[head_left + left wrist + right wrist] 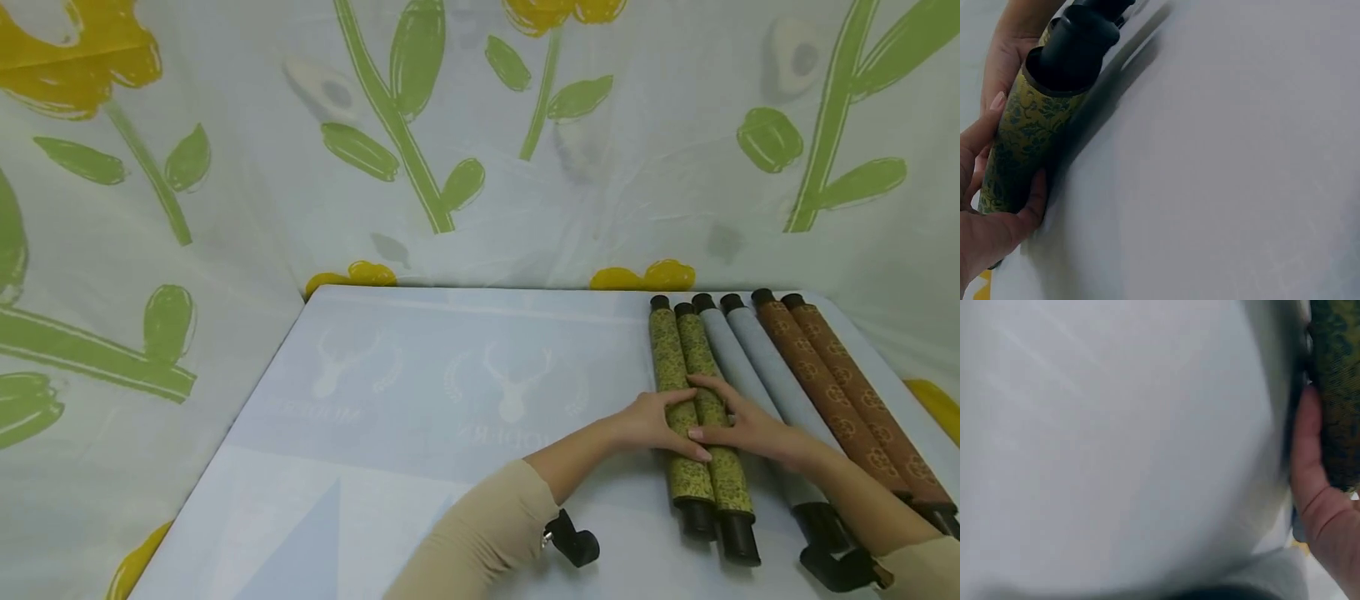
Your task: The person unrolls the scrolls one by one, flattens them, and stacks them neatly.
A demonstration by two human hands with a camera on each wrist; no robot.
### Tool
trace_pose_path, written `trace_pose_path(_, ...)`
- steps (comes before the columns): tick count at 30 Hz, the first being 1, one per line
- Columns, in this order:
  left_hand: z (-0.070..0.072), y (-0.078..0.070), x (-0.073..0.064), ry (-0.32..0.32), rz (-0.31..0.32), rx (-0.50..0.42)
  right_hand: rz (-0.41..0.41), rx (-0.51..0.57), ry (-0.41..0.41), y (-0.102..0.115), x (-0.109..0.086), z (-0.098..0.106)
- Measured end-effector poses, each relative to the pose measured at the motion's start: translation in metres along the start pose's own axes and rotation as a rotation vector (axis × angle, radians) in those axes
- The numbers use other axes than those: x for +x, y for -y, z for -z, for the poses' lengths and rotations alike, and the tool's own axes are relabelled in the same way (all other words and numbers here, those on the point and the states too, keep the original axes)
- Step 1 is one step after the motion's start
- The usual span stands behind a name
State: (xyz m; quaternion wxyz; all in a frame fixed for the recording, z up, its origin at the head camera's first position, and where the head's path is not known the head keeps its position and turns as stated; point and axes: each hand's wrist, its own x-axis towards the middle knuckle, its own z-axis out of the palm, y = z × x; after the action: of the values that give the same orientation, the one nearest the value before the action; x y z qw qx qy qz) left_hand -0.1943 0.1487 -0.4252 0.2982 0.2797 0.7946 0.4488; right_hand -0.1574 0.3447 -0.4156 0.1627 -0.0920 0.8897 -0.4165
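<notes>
Two rolled scrolls with a yellow-green pattern and black end knobs lie side by side, nearly touching, toward the right of the white table. My left hand grips the left yellow-green scroll around its middle, thumb and fingers on either side. On the right yellow-green scroll my right hand has its hold, fingers across the top. In the left wrist view, patterned cloth and a black knob show between the fingers. The right wrist view catches only part of a scroll beside a finger.
Right of the hands lie two pale grey-blue scrolls and two brown patterned scrolls, roughly parallel. The white table extends to the left. A floral curtain stands behind it. Black wrist devices hang under the forearms.
</notes>
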Motion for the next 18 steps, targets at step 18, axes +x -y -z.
trace_pose_path(18,0.011,0.014,-0.021,0.040,-0.071,-0.066,0.078,0.040,-0.059,0.013,0.001,-0.024)
